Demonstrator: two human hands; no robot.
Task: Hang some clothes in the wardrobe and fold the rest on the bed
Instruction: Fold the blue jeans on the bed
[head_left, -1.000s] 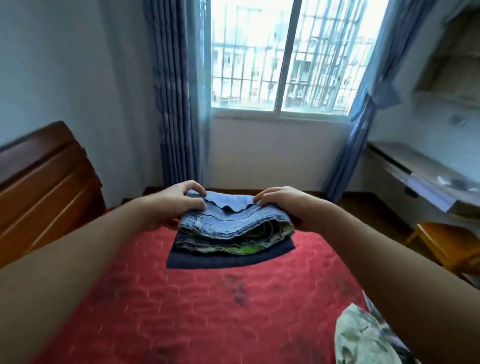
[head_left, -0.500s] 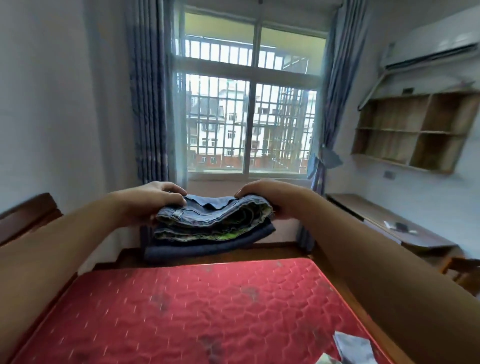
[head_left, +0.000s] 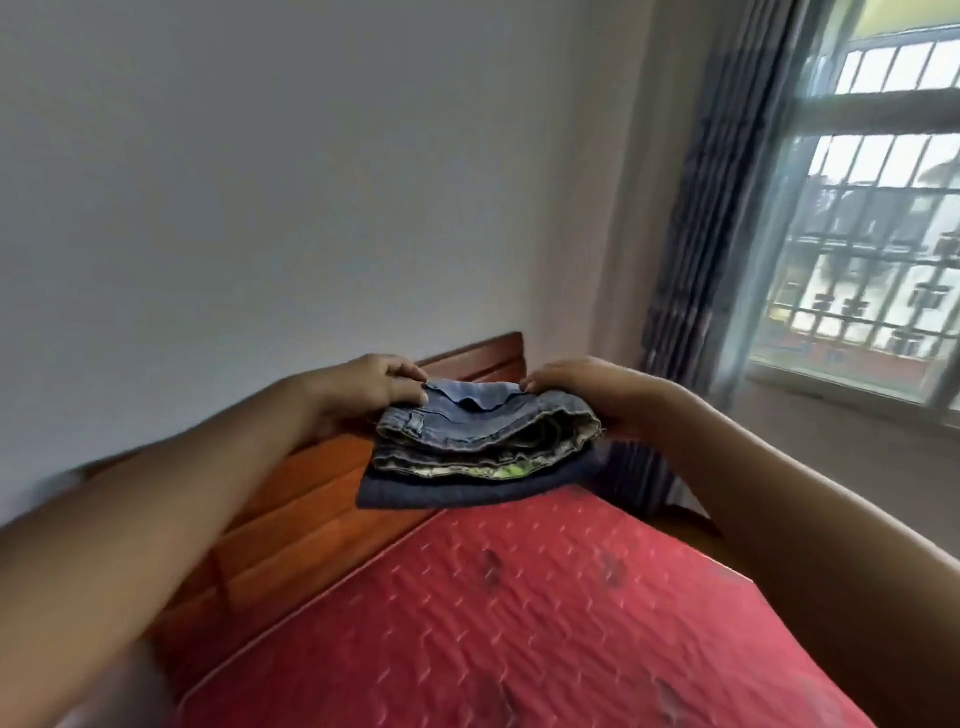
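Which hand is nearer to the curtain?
Right. The right hand grips the end of the folded stack nearest the curtain; the left hand grips its opposite end, by the headboard.

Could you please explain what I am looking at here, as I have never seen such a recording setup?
There is no machine: a person wears one wide-angle camera on the head, so every picture looks forward and down along their own bare arms. The left hand and the right hand grip opposite sides of a stack of folded clothes: denim on top, a green-patterned piece in the middle, a dark one beneath. Below lies the bed with a red quilted cover and a wooden headboard. The stack seems lifted off the bed, though I cannot be sure. A barred window and a curtain are on the right.
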